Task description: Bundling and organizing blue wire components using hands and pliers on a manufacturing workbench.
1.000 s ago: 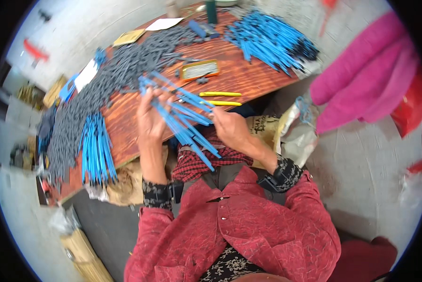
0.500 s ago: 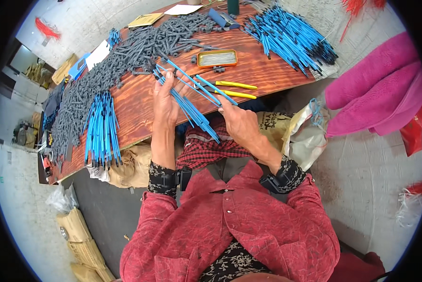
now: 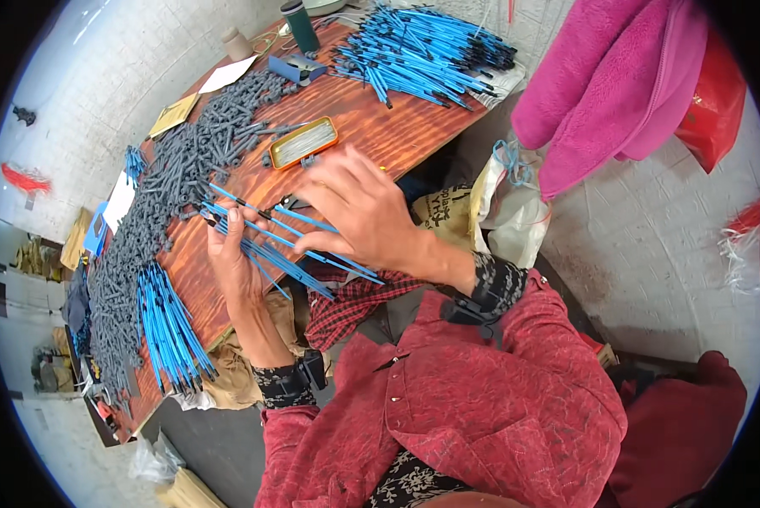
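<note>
My left hand (image 3: 237,254) is closed around several thin blue rods (image 3: 287,267) with dark ends, held fanned out above the near edge of the table. Over the right part of these rods is my right hand (image 3: 363,212), its fingers spread and smeared by motion, with nothing visible in its grip. It hides most of the yellow-handled pliers that lie on the table. Just beyond the right hand lies an open orange-rimmed tin (image 3: 333,127) of thin silvery pins (image 3: 305,144).
Small grey pieces (image 3: 155,203) are heaped along the table's left side. A bunch of blue rods (image 3: 170,326) lies at the near left, and a larger pile (image 3: 422,55) at the back right. A dark green cup (image 3: 301,27) stands behind. Pink fleece (image 3: 600,85) hangs at the right above a white bag (image 3: 519,212).
My right hand has let go of the blue rod it was pinching and has opened, rising toward the tin. The left hand still holds its rods. The whole view has swung round.
</note>
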`<state>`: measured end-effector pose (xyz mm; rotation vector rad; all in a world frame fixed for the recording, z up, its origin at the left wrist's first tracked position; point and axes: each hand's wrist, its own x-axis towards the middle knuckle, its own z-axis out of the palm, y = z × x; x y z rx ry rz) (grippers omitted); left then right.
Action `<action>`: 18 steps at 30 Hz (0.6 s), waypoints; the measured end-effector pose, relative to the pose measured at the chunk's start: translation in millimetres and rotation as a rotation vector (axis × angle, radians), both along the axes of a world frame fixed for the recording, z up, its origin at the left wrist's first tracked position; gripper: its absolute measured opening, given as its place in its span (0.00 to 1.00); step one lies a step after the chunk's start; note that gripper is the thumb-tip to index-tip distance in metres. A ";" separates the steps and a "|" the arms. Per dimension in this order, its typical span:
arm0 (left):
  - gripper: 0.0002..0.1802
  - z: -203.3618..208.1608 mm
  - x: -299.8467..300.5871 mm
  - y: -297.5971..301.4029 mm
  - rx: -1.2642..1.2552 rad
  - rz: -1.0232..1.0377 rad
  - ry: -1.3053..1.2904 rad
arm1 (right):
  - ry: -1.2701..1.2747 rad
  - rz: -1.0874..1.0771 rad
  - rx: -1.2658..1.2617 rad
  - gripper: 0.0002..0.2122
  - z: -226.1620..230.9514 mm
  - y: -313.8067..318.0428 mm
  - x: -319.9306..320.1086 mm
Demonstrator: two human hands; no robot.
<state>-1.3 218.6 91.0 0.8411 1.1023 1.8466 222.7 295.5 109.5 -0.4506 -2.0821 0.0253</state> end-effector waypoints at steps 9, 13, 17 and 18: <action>0.13 23.2 6.4 -7.7 0.195 -0.468 -0.542 | -0.337 1.118 -1.379 0.24 -43.7 -3.0 -20.4; 0.12 9.6 -22.8 6.1 0.267 -0.256 -0.343 | -0.441 0.299 -0.542 0.14 -46.2 69.4 20.8; 0.13 -45.6 -98.0 16.0 0.295 -0.222 -0.443 | -0.084 -0.705 -0.332 0.08 -80.3 196.3 116.2; 0.13 -46.4 -97.2 20.3 0.292 -0.234 -0.445 | -0.213 -0.930 -0.230 0.09 -84.8 221.6 148.3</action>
